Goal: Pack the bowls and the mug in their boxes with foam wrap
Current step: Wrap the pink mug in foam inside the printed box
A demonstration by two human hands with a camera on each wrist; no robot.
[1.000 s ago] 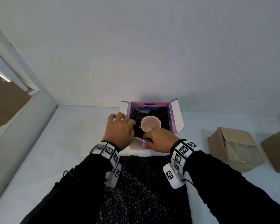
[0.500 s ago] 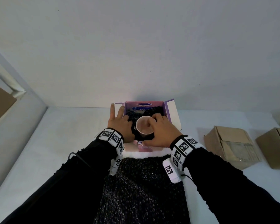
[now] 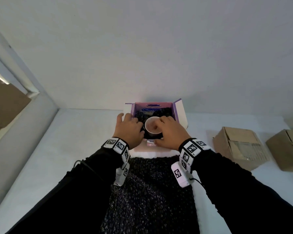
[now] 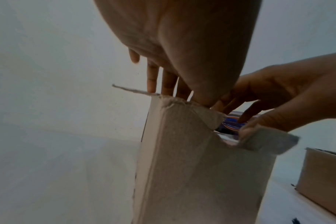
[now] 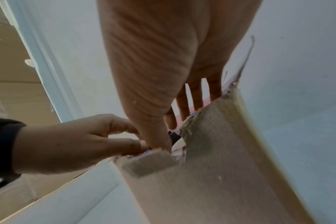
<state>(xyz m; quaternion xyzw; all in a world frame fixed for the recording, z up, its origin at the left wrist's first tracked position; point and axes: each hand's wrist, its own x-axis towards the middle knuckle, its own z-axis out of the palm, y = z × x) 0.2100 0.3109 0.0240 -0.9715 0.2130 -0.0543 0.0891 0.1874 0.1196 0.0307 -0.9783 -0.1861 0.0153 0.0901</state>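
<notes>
Left hand (image 3: 128,129) at purple box (image 3: 180,112) left edge, fingers (image 4: 152,78) extended, reaching inside. Mug (image 3: 152,126) sits in box, dark foam wrap (image 3: 164,114) around it. Right hand (image 3: 170,132) over mug rim, fingers (image 5: 182,104) spread, dipping inside.

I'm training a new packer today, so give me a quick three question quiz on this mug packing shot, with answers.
1. True or false: the mug sits inside the purple box.
2. What dark material surrounds the mug in the box? A) paper B) foam wrap C) cloth
3. How many brown cardboard boxes lie on the table to the person's right?

Key: 1 true. 2 B. 3 two. The right hand has fingers in the mug's mouth; the left hand is at the box's left edge.
</notes>
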